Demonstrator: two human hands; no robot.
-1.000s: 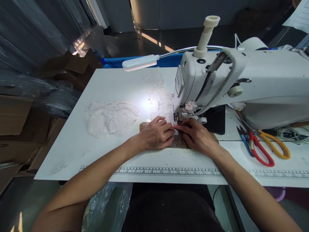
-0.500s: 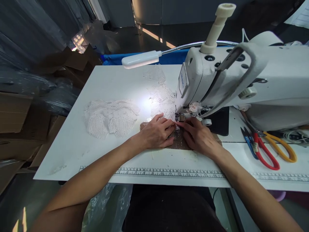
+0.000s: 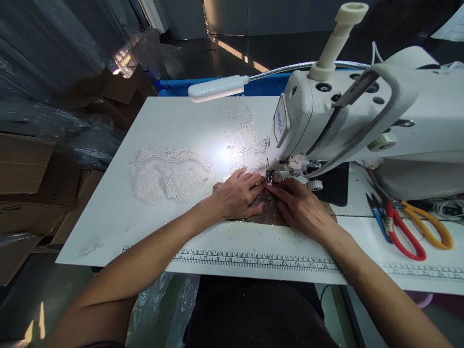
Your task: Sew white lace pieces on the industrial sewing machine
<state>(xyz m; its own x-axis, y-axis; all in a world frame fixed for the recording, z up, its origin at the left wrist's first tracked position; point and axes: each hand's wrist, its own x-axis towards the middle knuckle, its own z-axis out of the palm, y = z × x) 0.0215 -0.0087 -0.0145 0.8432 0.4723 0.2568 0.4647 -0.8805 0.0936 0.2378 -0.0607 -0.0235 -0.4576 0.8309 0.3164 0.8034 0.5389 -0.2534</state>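
Observation:
At the white sewing machine (image 3: 319, 116), a strip of white lace (image 3: 247, 141) runs back across the table from the presser foot (image 3: 274, 177). My left hand (image 3: 242, 195) lies on the near end of the lace, just left of the foot, with its fingers stretched and slightly apart. Right of it, my right hand (image 3: 300, 207) is closed, thumb and index finger together at the lace edge just in front of the foot. What lies between those fingertips is mostly hidden. Under both hands is a brown plate (image 3: 270, 215).
Another gathered piece of white lace (image 3: 170, 174) lies on the left of the table. Red-and-yellow-handled scissors (image 3: 406, 232) and small blue snips (image 3: 379, 217) lie at the right. A lamp (image 3: 217, 89) hangs over the back, and a printed ruler (image 3: 235, 259) runs along the front edge.
The whole view has shifted slightly, so the table and machine appear a little further right. Both hands keep nearly the same place at the presser foot; the lace has barely moved.

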